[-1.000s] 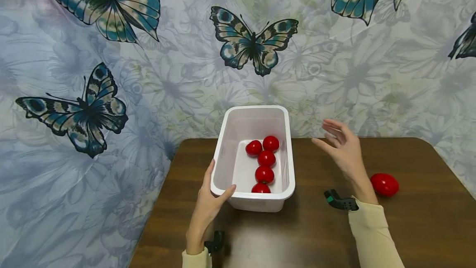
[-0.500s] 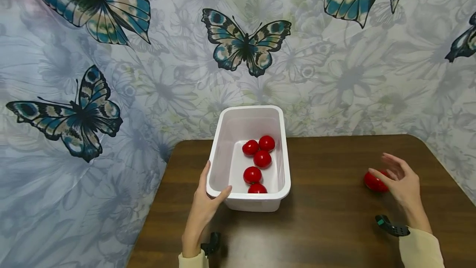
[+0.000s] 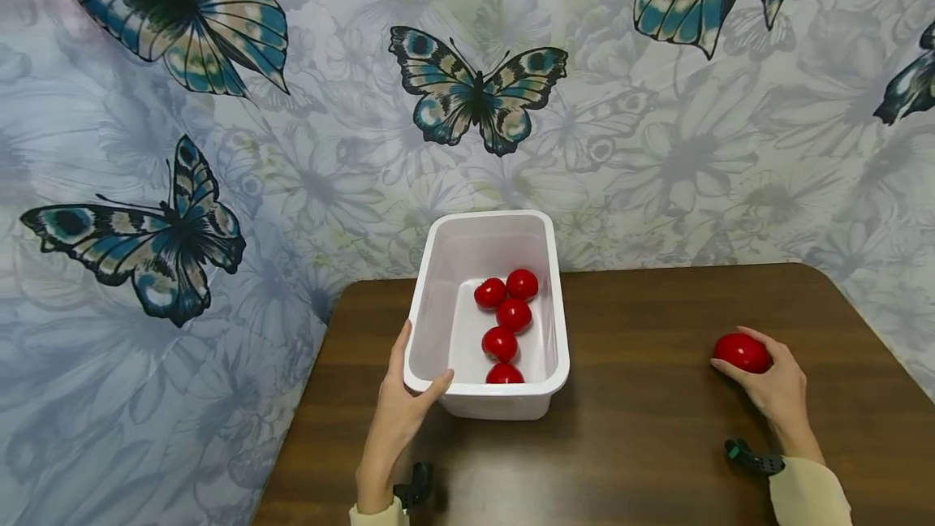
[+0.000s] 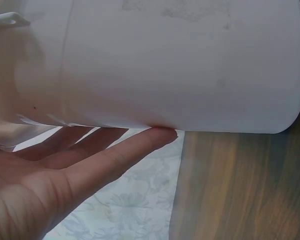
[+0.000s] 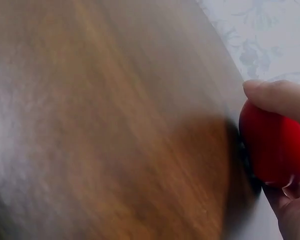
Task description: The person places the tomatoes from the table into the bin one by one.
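Observation:
On the right part of the table, my right hand (image 3: 780, 386) grips a glossy red tomato (image 3: 743, 352), thumb on the near side and fingers on the far side. The right wrist view shows the same tomato (image 5: 275, 145) between thumb and fingers. A white plastic tub (image 3: 482, 396) stands in the middle with several red tomatoes (image 3: 514, 315) on its floor. At its near left corner rests my left hand (image 3: 398, 420), thumb at the near rim and fingers along the left side. In the left wrist view a fairly straight digit touches the tub wall (image 4: 190, 75).
The brown wooden table (image 3: 628, 445) has rounded far corners. Right behind it hangs a pale floral wall cloth (image 3: 329, 144) printed with butterflies. Black bands (image 3: 756, 459) sit on both wrists.
My right hand has moved rightward from beside the tub to the lone tomato and taken hold of it. The left hand stays at the tub. Tomatoes in the tub rolled slightly.

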{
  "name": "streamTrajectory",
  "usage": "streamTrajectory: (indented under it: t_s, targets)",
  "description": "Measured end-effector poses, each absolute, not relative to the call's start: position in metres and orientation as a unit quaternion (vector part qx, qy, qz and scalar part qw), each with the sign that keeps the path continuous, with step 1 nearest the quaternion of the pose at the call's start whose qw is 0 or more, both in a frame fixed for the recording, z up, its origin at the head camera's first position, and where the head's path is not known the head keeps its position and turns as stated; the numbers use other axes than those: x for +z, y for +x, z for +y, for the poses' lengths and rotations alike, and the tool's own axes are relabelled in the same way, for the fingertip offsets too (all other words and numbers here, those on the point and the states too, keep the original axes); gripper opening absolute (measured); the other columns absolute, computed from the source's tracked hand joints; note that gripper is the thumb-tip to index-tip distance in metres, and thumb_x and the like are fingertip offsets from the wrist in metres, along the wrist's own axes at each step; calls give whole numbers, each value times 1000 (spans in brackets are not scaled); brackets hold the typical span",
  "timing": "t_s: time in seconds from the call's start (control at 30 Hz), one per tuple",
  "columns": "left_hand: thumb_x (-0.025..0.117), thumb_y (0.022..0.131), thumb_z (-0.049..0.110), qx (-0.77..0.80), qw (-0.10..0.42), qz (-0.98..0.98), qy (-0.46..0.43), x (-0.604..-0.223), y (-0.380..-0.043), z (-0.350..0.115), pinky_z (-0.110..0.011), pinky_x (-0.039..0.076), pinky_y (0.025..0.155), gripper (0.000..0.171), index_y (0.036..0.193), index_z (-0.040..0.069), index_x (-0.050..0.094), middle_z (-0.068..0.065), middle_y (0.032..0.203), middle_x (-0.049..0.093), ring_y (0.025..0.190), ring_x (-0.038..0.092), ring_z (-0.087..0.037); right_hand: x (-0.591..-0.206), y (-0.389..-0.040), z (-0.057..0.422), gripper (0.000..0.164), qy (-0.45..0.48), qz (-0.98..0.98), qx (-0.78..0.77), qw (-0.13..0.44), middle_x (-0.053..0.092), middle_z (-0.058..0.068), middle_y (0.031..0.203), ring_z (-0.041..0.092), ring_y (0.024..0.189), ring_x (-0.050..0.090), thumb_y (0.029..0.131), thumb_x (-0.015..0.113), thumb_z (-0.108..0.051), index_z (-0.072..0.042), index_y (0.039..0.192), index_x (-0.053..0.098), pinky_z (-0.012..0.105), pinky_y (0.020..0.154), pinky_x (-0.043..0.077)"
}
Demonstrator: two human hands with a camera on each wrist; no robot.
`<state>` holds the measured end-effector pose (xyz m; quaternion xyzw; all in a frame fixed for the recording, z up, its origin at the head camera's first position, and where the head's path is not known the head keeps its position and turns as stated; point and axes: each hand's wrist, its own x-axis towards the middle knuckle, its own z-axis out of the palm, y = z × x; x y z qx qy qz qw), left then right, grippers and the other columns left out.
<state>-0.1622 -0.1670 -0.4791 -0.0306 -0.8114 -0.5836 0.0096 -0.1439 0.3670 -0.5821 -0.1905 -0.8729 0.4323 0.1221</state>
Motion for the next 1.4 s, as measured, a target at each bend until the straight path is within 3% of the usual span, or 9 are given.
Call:
streamTrajectory:
  t_s: [0.2,0.3,0.33,0.43,0.53,0.73,1.0,1.2,1.4]
  targets:
    - [85,89,28,-580,14,-814,-41,-479,-161,-174,-59,42,110,99,167,24,24,-12,165,36,138,47,-37,-575,-133,357,72,-229,-852,455,123,40,37,154,55,132,39,92,81,-29,-3,151,50,75,101,41]
    - [85,89,28,-578,13,-814,-48,-479,-160,-178,-59,42,110,99,167,24,24,-12,164,37,137,48,-37,-564,-130,351,74,-256,-829,485,109,41,29,158,39,130,44,92,82,-36,-16,156,51,56,105,49]
    - [85,89,28,-580,12,-813,-51,-479,-159,-180,-58,42,109,100,167,23,24,-13,164,38,137,49,-38,-559,-131,348,74,-261,-821,496,108,42,25,159,31,128,46,92,82,-37,-20,156,51,44,103,52]
    - [85,89,27,-584,10,-810,-54,-481,-156,-182,-58,43,108,100,167,22,23,-14,163,38,135,50,-38,-537,-138,339,72,-251,-803,527,121,46,12,156,11,118,48,91,83,-36,-30,155,52,16,87,50]
    - [85,89,27,-584,16,-811,-48,-483,-152,-180,-59,43,109,100,167,22,23,-14,164,37,137,49,-39,-509,-158,326,69,-215,-783,564,152,47,5,151,5,118,49,91,84,-28,-31,153,54,6,77,46]
    - [86,88,29,-581,32,-812,-41,-485,-146,-173,-58,42,110,100,167,23,24,-13,164,38,138,49,-37,-446,-202,267,70,-131,-723,653,185,49,3,150,15,131,50,88,86,-11,-24,150,57,9,86,49]
    - [85,88,28,-596,29,-801,-45,-492,-147,-165,-55,46,107,100,167,26,25,-13,162,41,134,51,-36,-387,-236,146,63,69,-712,677,172,59,12,140,19,115,62,85,85,-1,-8,143,61,20,92,54]
    - [86,88,28,-597,25,-801,-49,-488,-153,-172,-55,45,107,99,167,25,25,-12,162,40,134,51,-36,-372,-247,90,64,139,-733,650,143,60,15,133,26,114,62,83,86,-1,-3,142,59,31,99,54]
    - [86,88,29,-597,22,-801,-44,-483,-153,-173,-56,45,108,99,167,25,25,-12,163,40,134,51,-36,-377,-254,82,62,129,-760,625,121,59,15,136,30,119,60,84,85,-3,-4,141,60,47,105,51]
